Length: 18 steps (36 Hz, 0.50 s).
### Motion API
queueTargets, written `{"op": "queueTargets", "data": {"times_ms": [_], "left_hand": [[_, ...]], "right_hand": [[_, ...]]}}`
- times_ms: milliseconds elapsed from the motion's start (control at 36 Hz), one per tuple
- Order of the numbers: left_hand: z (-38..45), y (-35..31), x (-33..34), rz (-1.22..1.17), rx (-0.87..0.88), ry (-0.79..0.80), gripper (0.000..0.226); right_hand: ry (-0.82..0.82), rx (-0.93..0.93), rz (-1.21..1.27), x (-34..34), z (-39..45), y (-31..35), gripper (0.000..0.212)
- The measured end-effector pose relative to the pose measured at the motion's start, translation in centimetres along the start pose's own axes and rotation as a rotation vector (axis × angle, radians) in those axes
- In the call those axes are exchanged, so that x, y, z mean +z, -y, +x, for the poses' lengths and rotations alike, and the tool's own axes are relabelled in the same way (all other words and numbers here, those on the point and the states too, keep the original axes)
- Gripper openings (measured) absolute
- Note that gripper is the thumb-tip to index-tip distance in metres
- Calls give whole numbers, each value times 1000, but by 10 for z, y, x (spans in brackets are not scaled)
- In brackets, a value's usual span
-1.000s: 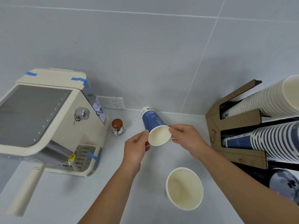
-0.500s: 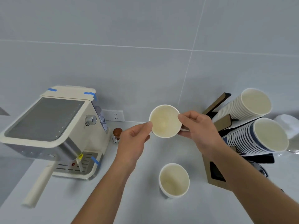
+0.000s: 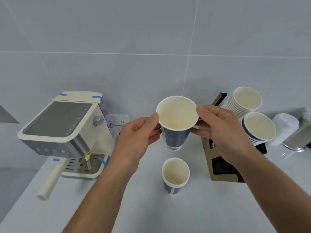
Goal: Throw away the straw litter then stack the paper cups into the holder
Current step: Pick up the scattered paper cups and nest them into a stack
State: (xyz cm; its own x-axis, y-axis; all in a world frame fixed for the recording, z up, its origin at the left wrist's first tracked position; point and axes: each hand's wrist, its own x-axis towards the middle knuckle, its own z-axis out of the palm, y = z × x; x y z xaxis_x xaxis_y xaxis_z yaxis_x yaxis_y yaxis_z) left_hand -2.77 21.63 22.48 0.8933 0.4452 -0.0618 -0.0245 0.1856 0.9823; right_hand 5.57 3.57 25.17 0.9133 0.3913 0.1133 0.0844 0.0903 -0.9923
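Note:
A blue paper cup [image 3: 176, 125] hangs upright above the counter, its white mouth facing me. My left hand [image 3: 138, 137] pinches its left rim and my right hand [image 3: 220, 132] grips its right side. Below it a second blue cup [image 3: 175, 175] stands upright on the counter. To the right is the cardboard cup holder [image 3: 223, 167], with a stack of white cups [image 3: 242, 102] in its upper slot and a stack of blue cups [image 3: 259, 128] in the lower one. No straw litter is visible.
A cream espresso machine [image 3: 67, 130] with a long handle stands at the left of the white counter [image 3: 151, 212]. A wall socket [image 3: 120, 119] sits behind it. At the far right lie a white object [image 3: 284, 128] and a metal container [image 3: 301, 138].
The held cup went from lying tilted with its mouth toward me to upright and higher. The view pulled back, showing both stacks' mouths in the holder.

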Motion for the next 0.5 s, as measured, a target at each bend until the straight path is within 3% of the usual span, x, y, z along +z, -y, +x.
{"op": "queueTargets", "data": {"times_ms": [306,500], "left_hand": [[-25,37,0,124,-138,-19,26],[-32,65,-7,184,-226,-86,17]], "right_hand": [[-18,148,-38,-7,-29,-36,26],[-30,177,-114,-4,-41,-64,41]]}}
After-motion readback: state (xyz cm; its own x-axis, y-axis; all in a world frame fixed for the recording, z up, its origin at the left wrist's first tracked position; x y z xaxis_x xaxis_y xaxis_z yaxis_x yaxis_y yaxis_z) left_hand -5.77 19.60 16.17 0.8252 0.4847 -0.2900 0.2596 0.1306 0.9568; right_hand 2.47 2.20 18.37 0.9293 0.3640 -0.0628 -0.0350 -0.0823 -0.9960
